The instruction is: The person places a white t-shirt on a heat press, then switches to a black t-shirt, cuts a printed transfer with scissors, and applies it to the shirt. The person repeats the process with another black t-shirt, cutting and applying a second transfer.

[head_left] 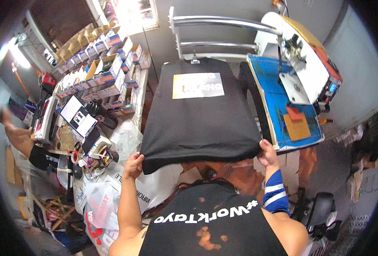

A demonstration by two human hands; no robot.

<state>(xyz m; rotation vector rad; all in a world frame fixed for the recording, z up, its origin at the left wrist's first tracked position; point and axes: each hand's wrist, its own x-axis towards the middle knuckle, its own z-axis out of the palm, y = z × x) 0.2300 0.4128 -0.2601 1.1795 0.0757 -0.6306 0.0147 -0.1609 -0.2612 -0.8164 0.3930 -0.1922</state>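
Note:
A black T-shirt (pixel 199 121) is spread over a flat platen ahead of me, with a pale rectangular sheet (pixel 197 85) bearing lettering on its chest. My left hand (pixel 134 164) pinches the shirt's lower left corner between thumb and fingers. At the lower right corner, my right hand (pixel 265 151) grips the hem in the same way, below a blue striped sleeve on that forearm. The platen itself is hidden under the fabric.
A white press (pixel 300 59) with steel rails stands behind a blue pad (pixel 287 132) at right, holding orange blocks. Left, a cluttered table carries stacked boxes (pixel 103 74) and a laptop (pixel 75 115). Another person (pixel 22 141) is at the far left. Plastic sheets (pixel 108 200) lie below.

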